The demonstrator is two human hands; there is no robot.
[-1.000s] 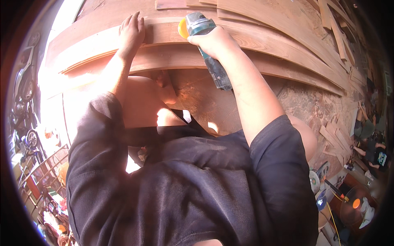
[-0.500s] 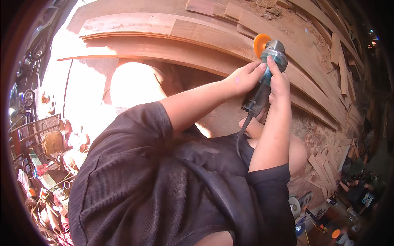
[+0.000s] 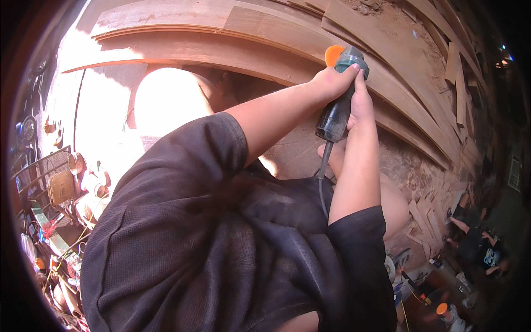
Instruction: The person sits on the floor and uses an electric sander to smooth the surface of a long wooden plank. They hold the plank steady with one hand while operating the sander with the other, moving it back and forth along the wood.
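Observation:
Both of my hands hold a teal-and-black angle grinder [image 3: 333, 123], its head pointing away from me. My left hand [image 3: 331, 84] is closed round its left side, just behind the head. My right hand [image 3: 360, 105] is closed along its right side, thumb up near the head; the other fingers are mostly hidden. On the left of the head sits an orange disc [image 3: 333, 54], seen over a long wooden board [image 3: 271, 34]. Whether disc and wood touch, I cannot tell. A black cord [image 3: 326, 157] runs from the grinder's rear toward my lap.
Stacked planks [image 3: 381, 55] lie beyond and to the right. Wood scraps [image 3: 426, 218] and another orange disc [image 3: 442, 309] lie at lower right, near another person [image 3: 475, 243]. Sunlit clutter with a wire rack [image 3: 47, 171] stands at left. My bare knee [image 3: 171, 102] is beside the boards.
The grinder and both hands have shifted a little left in view, and the boards have shifted left too. The grinder has rolled slightly, and my left hand now wraps closer round it.

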